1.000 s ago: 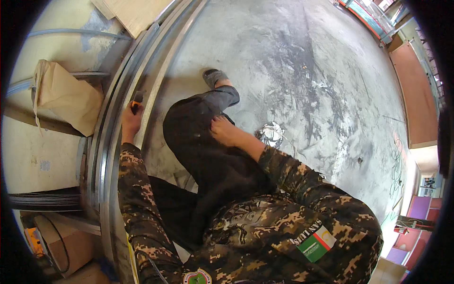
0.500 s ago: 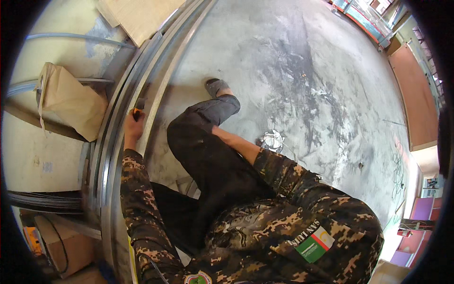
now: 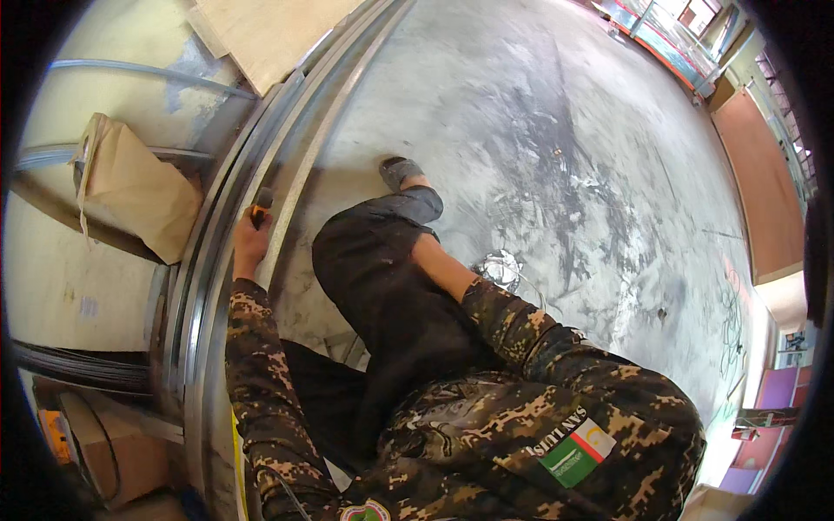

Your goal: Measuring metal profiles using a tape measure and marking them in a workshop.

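Head view: the left hand [image 3: 249,246] is closed around a small tool [image 3: 259,207] with an orange and dark handle, held against the metal track [image 3: 228,227] that curves along the floor [image 3: 556,139] edge. The tool's working end cannot be made out. The right hand is hidden behind the raised dark-trousered knee [image 3: 373,278]; only the bare forearm [image 3: 443,269] shows, so its grip cannot be told. A crumpled silvery piece [image 3: 499,265] lies on the floor just beside that forearm. A grey shoe [image 3: 398,171] rests on the floor near the track. A tan paper bag [image 3: 130,187] sits left of the track; a board [image 3: 261,35] lies above it.
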The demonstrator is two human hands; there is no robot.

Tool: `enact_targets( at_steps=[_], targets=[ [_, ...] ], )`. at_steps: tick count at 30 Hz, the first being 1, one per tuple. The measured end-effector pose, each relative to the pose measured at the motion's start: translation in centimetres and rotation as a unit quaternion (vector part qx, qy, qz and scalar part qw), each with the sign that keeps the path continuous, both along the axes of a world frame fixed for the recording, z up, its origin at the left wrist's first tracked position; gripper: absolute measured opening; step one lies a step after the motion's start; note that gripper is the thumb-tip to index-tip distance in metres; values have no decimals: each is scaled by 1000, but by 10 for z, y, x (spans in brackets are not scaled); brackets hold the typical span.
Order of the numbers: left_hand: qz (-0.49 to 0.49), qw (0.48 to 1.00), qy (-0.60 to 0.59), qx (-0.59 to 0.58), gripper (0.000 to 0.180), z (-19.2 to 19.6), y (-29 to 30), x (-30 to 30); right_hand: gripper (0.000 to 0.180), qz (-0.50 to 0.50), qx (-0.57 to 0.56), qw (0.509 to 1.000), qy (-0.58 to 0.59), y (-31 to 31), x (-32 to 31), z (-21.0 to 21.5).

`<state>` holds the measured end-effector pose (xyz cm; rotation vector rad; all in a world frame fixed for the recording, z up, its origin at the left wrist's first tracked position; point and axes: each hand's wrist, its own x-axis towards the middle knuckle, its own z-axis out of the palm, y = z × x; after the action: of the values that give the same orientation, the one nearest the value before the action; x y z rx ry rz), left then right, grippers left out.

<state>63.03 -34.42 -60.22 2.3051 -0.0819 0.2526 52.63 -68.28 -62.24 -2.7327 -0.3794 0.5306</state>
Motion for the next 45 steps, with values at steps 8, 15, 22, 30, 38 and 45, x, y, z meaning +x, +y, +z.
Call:
enact_targets(
  at_steps=[8,15,22,30,38,45],
  targets=[
    [21,999,24,31,41,8,-3,-5,33,-48,183,978,-82,-5,-13,6],
    [6,999,35,18,40,10,-2,-6,33,-77,273,951,-119,8,-1,1],
    [21,999,0,34,43,9,-1,-7,33,-70,270,953,-119,4,-10,5],
    [-22,998,52,-20,47,-13,10,7,33,-67,273,952,-121,-6,-25,7],
    [-10,998,67,-15,45,-17,9,6,32,-105,308,938,-117,-37,-47,21],
    [11,999,49,-13,33,-27,14,8,32,-110,335,928,-117,-51,-43,26]
  ],
)
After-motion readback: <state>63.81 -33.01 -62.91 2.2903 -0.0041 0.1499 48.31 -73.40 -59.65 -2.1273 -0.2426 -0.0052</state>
